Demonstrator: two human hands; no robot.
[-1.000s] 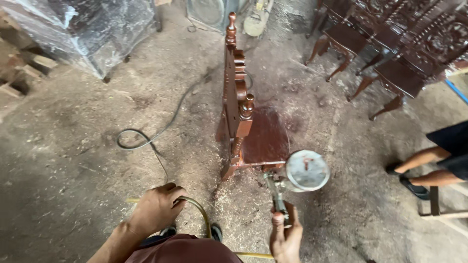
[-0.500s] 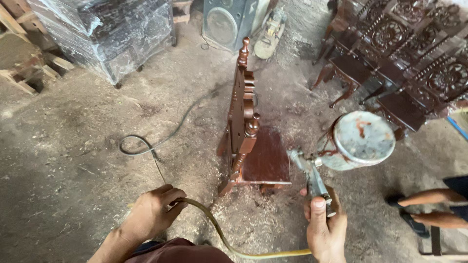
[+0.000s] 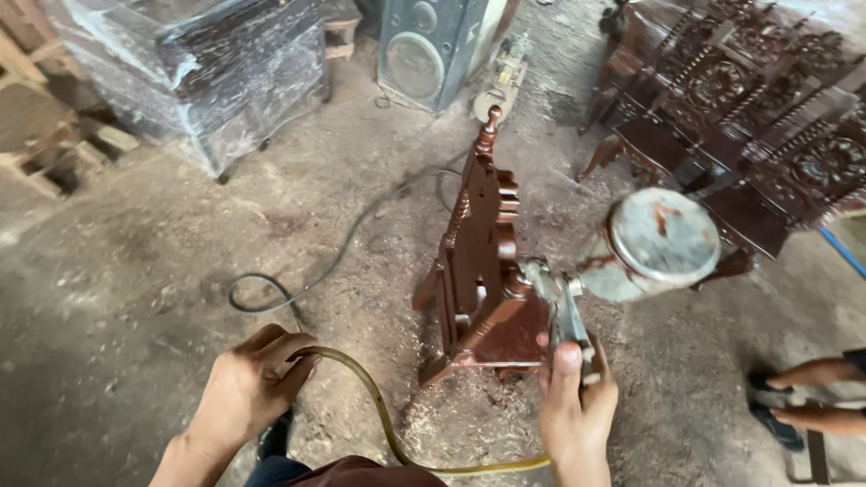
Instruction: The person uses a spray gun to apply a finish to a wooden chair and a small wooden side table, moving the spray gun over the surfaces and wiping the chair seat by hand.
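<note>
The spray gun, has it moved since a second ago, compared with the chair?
Yes. The spray gun has risen: its cup sat beside the chair seat's front edge, now it is level with the chair's backrest, to its right.

Dusty dirt floor (image 3: 135,271). Plastic-wrapped cabinet (image 3: 207,72) stood far left; a speaker (image 3: 419,54) far centre; carved dark chairs (image 3: 749,117) crowded far right. Daylight was soft.

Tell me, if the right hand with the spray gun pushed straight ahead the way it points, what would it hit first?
Most likely the dark red wooden chair: the right hand aims the spray gun at its seat, though depth is hard to judge.
</note>
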